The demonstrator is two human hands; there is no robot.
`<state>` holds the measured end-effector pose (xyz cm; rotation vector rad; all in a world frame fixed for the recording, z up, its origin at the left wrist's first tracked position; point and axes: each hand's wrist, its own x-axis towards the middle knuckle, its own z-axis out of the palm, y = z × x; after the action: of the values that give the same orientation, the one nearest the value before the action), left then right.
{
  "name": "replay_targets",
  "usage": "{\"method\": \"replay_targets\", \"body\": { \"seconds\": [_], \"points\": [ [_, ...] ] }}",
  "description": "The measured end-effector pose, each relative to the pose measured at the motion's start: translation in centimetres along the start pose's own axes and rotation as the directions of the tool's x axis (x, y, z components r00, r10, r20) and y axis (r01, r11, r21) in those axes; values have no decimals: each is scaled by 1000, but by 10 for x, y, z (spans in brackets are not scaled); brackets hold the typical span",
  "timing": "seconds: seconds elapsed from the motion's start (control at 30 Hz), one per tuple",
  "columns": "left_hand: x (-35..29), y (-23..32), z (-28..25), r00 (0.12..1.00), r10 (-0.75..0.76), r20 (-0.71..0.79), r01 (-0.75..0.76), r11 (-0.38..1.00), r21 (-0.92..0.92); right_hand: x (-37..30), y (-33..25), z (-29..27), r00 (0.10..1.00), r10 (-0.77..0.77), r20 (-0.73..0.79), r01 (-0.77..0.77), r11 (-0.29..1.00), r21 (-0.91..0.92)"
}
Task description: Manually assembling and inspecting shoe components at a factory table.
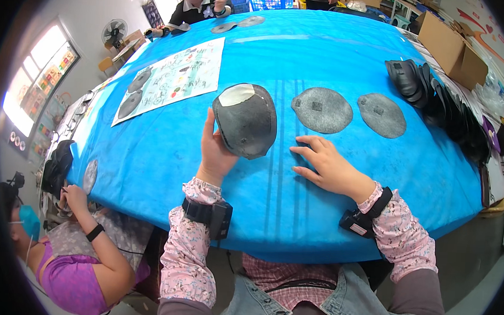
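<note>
My left hand (215,153) holds up a dark grey domed pad (246,123) with a pale patch at its top edge, gripping it by its lower left rim above the blue table cover (167,153). Flat on the cover just right of that pad rests my right hand (328,166), fingers spread and holding nothing. Two flat grey oval pads lie beyond my right hand, one (322,109) in the middle and one (381,114) further right. Both wrists carry black strapped devices.
A row of stacked black pads (437,96) runs along the right edge. A printed sheet (173,79) with two grey pieces lies at the far left. One person sits at the lower left, another at the far end. Cardboard boxes (451,51) stand at the right.
</note>
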<state>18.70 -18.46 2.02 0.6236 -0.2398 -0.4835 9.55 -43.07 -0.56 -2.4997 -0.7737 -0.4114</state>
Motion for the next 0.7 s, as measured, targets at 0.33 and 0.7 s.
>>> {"method": "replay_targets", "body": {
  "seconds": [0.33, 0.7],
  "points": [
    [1, 0, 2, 1000, 1, 9, -1, 1000, 1, 0, 1, -1, 1000, -13, -18, 13, 1000, 1],
    [2, -6, 2, 999, -10, -49, 9, 1000, -9, 0, -13, -20, 992, 92, 86, -118, 921, 372]
  ]
}}
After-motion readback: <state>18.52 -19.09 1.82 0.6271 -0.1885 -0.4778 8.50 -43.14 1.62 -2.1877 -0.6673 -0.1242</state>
